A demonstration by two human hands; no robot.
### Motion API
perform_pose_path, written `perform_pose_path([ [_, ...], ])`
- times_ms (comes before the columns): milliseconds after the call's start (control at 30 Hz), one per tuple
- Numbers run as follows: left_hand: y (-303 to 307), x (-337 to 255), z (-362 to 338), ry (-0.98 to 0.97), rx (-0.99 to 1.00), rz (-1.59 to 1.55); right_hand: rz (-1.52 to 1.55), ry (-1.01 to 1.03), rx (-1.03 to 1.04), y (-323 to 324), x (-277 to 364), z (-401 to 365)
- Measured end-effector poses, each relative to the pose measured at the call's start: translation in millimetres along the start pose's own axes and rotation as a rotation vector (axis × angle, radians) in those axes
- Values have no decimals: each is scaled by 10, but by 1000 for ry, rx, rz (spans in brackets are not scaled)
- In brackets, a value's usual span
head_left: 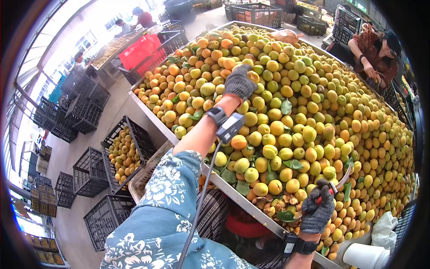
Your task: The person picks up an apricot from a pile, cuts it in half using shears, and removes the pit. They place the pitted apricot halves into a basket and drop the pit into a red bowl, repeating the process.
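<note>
A big heap of green, yellow and orange fruits (309,134) fills a metal-edged table (251,208). My left hand (241,84), in a grey glove, reaches to the upper middle of the heap, its fingers curled at a yellow-orange fruit (253,77) partly hidden by them. At the near edge, my right hand (319,206), also gloved, is wrapped round the red handle of a curved knife (346,177), whose blade points up and away. Below and left of the right hand lie cut fruit pieces (280,206) and green leaves.
Left of the table stand a black crate of fruits (127,154) and several other crates (89,172). A red bag (139,51) lies on crates farther back. A co-worker (374,58) sits across the heap at the upper right. A white bucket (365,255) stands at the lower right.
</note>
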State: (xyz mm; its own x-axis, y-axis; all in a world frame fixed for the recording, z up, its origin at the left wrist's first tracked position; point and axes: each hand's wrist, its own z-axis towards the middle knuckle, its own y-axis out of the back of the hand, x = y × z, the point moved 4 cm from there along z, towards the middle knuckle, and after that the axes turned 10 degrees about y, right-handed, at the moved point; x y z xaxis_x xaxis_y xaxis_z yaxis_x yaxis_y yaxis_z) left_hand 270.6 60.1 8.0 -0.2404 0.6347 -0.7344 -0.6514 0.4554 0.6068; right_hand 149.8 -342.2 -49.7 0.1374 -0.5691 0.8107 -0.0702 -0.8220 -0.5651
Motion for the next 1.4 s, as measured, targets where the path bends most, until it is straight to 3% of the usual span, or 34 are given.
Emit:
perform_pose_path([
  [67, -144, -32, 221, -165, -137, 295, -35, 1, 48, -25, 3, 6],
  [100, -190, -78, 241, -95, -71, 378, -57, 11, 48, 3, -18, 16],
  [200, -318, -151, 330, -155, -74, 620, -52, -14, 16, 19, -30, 19],
  [267, -362, -126, 372, -86, -8, 621, -60, -12, 13, 36, -39, 22],
  [500, -187, -126, 504, -213, 247, 741, -32, -23, 64, 49, -49, 29],
  [600, -155, -187, 385, -314, 251, 806, -37, -16, 95, 47, -56, 15],
  [767, -170, -161, 262, -401, 61, 670, -5, -38, 109, 14, -62, -3],
  [867, -61, -129, 351, -261, 24, 417, -37, -15, 86, 16, -40, -6],
  [933, -56, 229, 633, 336, 145, -496, -12, -43, 51, 48, -55, -6],
  [967, -369, 768, 1190, -34, 211, -562, -21, -43, 50, 54, -58, -3],
  [1000, -171, 553, 1053, -33, 210, -563, -23, -43, 50, 54, -60, -2],
  [1067, 193, 305, 827, 394, 255, -1207, -40, -32, 32, 66, -79, 1],
  [1133, 181, 353, 1098, 296, 216, -1096, -40, -30, 19, 115, -117, 29],
  [1200, 232, 131, 1284, -64, 95, 77, -41, -53, 19, 76, -92, 10],
  [1233, 177, -17, 1393, 35, 108, 508, -32, -48, 44, 100, -105, 15],
  [1333, -143, -15, 1696, -132, 160, 695, 2, -84, 15, 86, -88, -9],
  [1367, -155, -84, 1667, 10, 214, 676, 0, -83, -1, 98, -96, -12],
  [1400, -357, 108, 1886, 12, 222, 674, -5, -86, -7, 85, -100, -13],
])
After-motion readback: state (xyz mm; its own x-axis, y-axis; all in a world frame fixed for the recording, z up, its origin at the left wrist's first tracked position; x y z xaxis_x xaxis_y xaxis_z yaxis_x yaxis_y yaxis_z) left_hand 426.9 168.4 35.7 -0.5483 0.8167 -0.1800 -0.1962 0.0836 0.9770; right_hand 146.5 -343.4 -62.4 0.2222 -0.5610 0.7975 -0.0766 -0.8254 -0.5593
